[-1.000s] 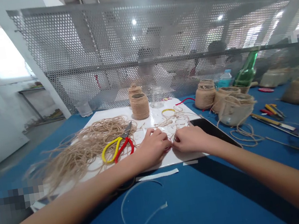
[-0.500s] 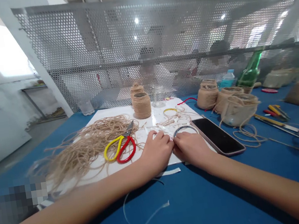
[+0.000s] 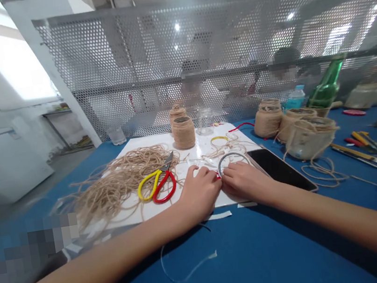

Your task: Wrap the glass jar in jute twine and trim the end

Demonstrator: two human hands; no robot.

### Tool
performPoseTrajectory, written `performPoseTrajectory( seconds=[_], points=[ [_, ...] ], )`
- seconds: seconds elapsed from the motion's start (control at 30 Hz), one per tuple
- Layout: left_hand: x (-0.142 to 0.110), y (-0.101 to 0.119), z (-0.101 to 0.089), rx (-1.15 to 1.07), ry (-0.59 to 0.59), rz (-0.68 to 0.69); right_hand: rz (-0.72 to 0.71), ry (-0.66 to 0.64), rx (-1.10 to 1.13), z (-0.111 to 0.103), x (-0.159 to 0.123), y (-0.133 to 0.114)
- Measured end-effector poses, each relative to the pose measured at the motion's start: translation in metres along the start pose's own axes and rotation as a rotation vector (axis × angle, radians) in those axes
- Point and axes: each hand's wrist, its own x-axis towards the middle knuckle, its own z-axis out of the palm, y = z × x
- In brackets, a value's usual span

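My left hand [image 3: 201,190] and my right hand [image 3: 245,179] meet fingertip to fingertip over the front of a white sheet [image 3: 206,146]. The fingers of both are curled closed. Out of my right hand's grip rises a thin grey ring [image 3: 231,154], partly hidden behind the fingers. A bit of red strand [image 3: 218,175] shows at my left fingertips; most of it is covered. Left of my hands, scissors [image 3: 159,183] with one yellow and one red handle lie partly open against a heap of jute twine [image 3: 123,182]. To the right lies a dark phone [image 3: 281,170].
Twine-wrapped jars [image 3: 184,135] stand behind, near a clear glass jar [image 3: 206,122]. On the right are a partly wrapped jar [image 3: 310,139], a green bottle [image 3: 325,85] and several tools [image 3: 363,141]. A perforated metal screen [image 3: 149,71] borders the blue table [image 3: 255,259].
The grey ring is tilted up more and shows a taller arc above my right hand. The whole view has shifted slightly, while both hands stay together.
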Motion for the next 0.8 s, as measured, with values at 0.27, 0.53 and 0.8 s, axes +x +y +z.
performPoseTrajectory(
  seconds=[0.27,0.53,0.8],
  points=[
    [-0.001,0.0,0.001,-0.012,0.026,-0.012,-0.256,0.101,-0.069,0.005,-0.001,0.017],
    [-0.004,0.004,-0.002,-0.03,0.037,-0.017,-0.262,0.282,-0.031,0.003,-0.021,0.025],
    [0.021,-0.006,-0.007,-0.129,0.071,-0.007,0.164,0.313,0.398,-0.03,-0.025,0.024]
  ],
)
